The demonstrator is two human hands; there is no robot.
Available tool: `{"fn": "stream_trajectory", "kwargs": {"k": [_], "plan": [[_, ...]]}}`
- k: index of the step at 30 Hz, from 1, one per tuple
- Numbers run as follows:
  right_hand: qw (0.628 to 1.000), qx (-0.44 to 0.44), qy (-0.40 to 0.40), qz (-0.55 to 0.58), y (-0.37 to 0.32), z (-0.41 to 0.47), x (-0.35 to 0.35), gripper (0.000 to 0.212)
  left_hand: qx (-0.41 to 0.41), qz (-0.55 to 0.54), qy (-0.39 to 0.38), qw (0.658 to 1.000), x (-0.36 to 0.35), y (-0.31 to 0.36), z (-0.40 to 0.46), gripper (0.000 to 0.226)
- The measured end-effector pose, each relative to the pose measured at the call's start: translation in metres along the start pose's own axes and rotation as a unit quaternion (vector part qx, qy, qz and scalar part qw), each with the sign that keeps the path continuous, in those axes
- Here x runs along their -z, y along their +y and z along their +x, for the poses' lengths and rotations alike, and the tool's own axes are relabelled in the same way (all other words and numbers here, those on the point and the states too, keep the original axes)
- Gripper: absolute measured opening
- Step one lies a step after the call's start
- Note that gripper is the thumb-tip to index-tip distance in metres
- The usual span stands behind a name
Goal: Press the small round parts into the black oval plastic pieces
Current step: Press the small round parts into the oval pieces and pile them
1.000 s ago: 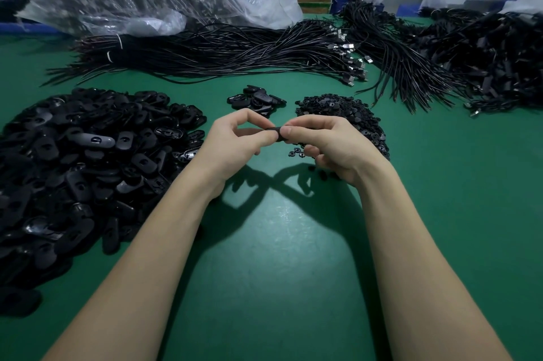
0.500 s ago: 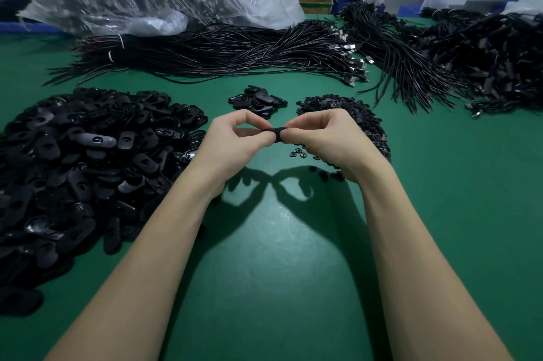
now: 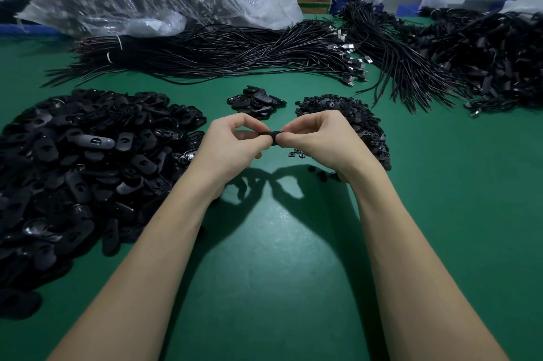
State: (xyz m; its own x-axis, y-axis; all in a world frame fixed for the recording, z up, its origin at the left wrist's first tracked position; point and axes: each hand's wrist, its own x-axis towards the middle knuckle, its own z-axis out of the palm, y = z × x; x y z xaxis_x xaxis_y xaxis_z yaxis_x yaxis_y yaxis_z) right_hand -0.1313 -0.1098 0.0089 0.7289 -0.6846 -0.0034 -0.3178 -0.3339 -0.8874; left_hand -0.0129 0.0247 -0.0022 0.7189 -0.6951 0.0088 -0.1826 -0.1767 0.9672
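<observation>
**Oval piece held between both hands**

Left hand (image 3: 235,143) and right hand (image 3: 317,137): each grip pinches one black oval piece (image 3: 274,137), raised above the green worktop (image 3: 279,257). Oval pieces pile (image 3: 79,160) lies left; small round parts heap (image 3: 349,116) right, behind the right hand.

two bare forearms and hands (image 3: 235,143), no sleeves, gloves or jewellery
</observation>
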Motion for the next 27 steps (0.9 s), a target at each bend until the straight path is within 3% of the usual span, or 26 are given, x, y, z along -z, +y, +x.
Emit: {"fn": "stream_trajectory", "kwargs": {"k": [12,27], "plan": [[1.000,0.018,-0.006,0.001,0.000,-0.003,0.002,0.008,0.011,-0.049,-0.013,0.999,0.000,0.001,-0.002,0.011],[0.997,0.040,-0.004,-0.063,0.008,-0.001,-0.001,0.012,-0.007,0.066,0.010,0.998,-0.008,-0.010,0.004,0.009]]}}
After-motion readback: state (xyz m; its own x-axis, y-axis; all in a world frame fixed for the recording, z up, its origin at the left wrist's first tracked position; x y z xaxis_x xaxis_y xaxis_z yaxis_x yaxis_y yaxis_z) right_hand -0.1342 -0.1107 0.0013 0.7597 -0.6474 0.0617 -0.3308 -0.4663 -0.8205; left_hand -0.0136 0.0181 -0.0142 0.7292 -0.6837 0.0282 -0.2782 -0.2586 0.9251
